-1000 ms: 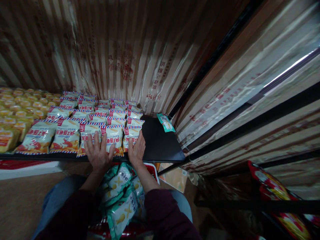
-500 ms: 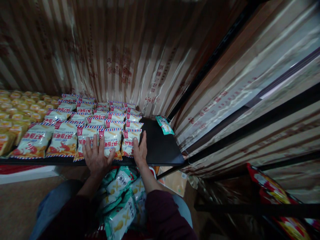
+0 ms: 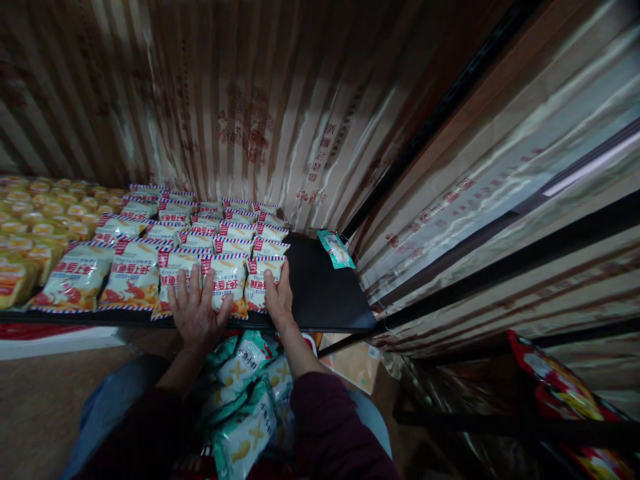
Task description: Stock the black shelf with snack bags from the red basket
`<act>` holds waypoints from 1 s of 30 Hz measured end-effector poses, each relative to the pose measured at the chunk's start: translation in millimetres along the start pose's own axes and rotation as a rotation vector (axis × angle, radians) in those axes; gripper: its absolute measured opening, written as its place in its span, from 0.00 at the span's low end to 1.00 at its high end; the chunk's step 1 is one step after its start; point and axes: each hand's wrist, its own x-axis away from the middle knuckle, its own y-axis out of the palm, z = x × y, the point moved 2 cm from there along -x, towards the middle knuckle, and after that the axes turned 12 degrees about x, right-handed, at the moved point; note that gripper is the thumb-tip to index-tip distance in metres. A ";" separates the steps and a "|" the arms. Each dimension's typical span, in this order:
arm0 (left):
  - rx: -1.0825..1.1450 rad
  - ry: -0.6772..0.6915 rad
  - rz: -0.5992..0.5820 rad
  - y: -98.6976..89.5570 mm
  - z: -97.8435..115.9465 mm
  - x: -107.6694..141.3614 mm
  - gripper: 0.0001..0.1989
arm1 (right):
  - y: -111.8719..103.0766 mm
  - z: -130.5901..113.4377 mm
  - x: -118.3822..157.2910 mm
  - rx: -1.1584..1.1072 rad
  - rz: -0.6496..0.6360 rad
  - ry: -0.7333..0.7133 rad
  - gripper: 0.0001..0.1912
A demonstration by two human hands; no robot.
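Observation:
Several rows of white snack bags (image 3: 131, 273) with red lettering and red-blue striped edges stand on a black shelf (image 3: 325, 293). My left hand (image 3: 197, 313) lies with fingers spread against two bags in the front row. At the row's right end, my right hand (image 3: 280, 297) rests against the side of the last snack bag (image 3: 257, 283), fingers stretched and thumb on its front. Below the hands, green-and-white snack bags (image 3: 250, 430) fill a container between my knees, its edge mostly hidden.
A single green bag (image 3: 337, 249) lies at the shelf's back right. Yellow packaged cakes (image 3: 30, 220) fill the left side. Black metal rack bars (image 3: 500, 267) run along the right, with red-and-yellow packages (image 3: 560, 387) low down. Plastic-covered corrugated sheeting (image 3: 210, 100) stands behind.
The view has shifted slightly, so the shelf sits a little further right. Both hands stay against the front bags, with hardly any movement.

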 end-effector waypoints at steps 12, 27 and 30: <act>-0.002 -0.089 -0.088 4.6 -10.1 0.5 0.33 | 4.4 -1.1 -4.5 0.007 -0.034 0.002 0.35; 0.042 -0.107 -0.097 -7.9 -8.8 3.7 0.33 | -9.2 7.0 13.6 -0.115 -0.025 -0.013 0.39; 0.029 -0.045 -0.054 -6.9 -9.9 6.3 0.33 | -11.8 6.8 18.1 -0.111 -0.014 -0.032 0.38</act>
